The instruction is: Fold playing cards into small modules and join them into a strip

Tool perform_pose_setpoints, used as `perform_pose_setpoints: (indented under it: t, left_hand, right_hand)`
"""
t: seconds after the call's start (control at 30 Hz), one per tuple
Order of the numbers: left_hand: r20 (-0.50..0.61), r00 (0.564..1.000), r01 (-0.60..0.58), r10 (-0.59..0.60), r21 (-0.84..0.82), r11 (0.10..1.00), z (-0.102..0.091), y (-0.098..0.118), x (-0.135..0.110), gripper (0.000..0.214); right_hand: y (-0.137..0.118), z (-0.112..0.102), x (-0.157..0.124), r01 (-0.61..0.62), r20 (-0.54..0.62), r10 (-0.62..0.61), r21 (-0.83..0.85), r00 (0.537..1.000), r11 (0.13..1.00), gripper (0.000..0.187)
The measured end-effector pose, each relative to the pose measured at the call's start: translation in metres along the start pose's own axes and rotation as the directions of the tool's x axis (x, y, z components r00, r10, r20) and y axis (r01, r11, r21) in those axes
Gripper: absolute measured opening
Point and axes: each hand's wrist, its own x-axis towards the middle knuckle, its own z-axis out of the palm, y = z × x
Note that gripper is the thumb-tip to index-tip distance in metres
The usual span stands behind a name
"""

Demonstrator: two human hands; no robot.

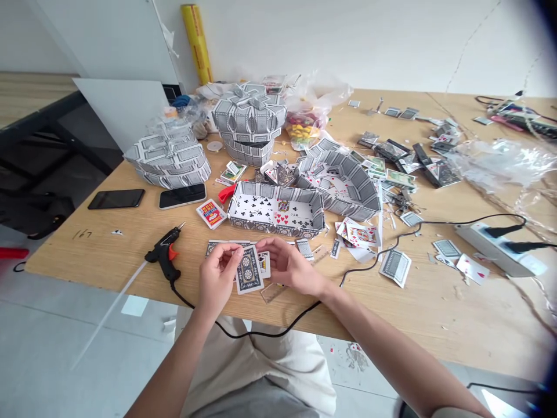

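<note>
Above the table's front edge, my left hand pinches a playing card between thumb and fingers, its dark patterned back facing up. My right hand curls around a king card that lies partly behind the first one; its exact fingertip contact is partly hidden. More cards lie flat beneath and behind my hands, along with a clear ruler. Just beyond is a rectangular tray made of playing cards, faces showing inside. A curved card-built tray adjoins it at the right.
A glue gun lies left, its black cord crossing in front of my hands toward a power strip. Two phones, lidded card baskets, a red-and-blue card box, loose cards and plastic bags surround the work.
</note>
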Motion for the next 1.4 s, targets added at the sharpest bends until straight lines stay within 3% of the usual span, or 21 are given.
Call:
perform_pose_setpoints:
  t: [0.07,0.17,0.33,0.43,0.57,0.77,0.9,1.1,1.4]
  left_hand:
    - [-0.020,0.999,-0.048,0.049,0.057,0.997,0.001,-0.003,-0.002,0.027]
    - [-0.008,0.991,-0.134,0.137,0.162,0.978,0.000,-0.004,-0.003,0.022]
    - [0.042,0.954,-0.297,0.298,0.294,0.908,0.000,0.000,-0.004,0.014]
    - [0.029,0.943,-0.324,0.332,0.305,0.895,0.003,-0.001,-0.005,0.014]
    - [-0.024,0.972,-0.222,0.234,0.233,0.947,0.005,-0.002,-0.008,0.030]
    - [0.159,0.986,-0.054,0.047,0.036,0.998,0.004,-0.008,-0.013,0.027]
    - [0.175,0.984,0.013,-0.016,0.015,1.000,0.003,-0.014,-0.011,0.027]
    - [0.185,0.980,0.099,-0.076,-0.116,0.988,0.002,-0.009,-0.007,0.032]
    - [0.107,0.991,0.092,-0.077,-0.146,0.985,0.003,-0.005,-0.009,0.032]
  right_hand:
    - [-0.004,0.000,-0.001,-0.024,0.031,0.023,0.052,0.999,0.998,0.067]
    - [-0.008,-0.001,0.000,-0.049,0.032,0.046,0.104,0.998,0.993,0.062]
    - [0.000,-0.001,0.004,-0.048,-0.087,0.053,0.061,0.995,0.997,0.054]
    - [0.007,-0.002,0.006,-0.053,-0.128,0.061,0.062,0.990,0.997,0.049]
    - [0.008,-0.003,0.007,-0.062,-0.182,0.085,0.129,0.980,0.990,0.046]
    - [0.003,-0.004,0.009,-0.046,-0.270,0.072,0.100,0.960,0.994,0.045]
    - [0.001,-0.001,0.009,-0.089,-0.294,0.120,0.116,0.948,0.989,0.045]
    - [-0.008,0.005,0.006,-0.142,-0.255,0.198,0.223,0.946,0.964,0.042]
    - [-0.010,0.002,0.005,-0.057,-0.286,0.131,0.253,0.949,0.966,0.024]
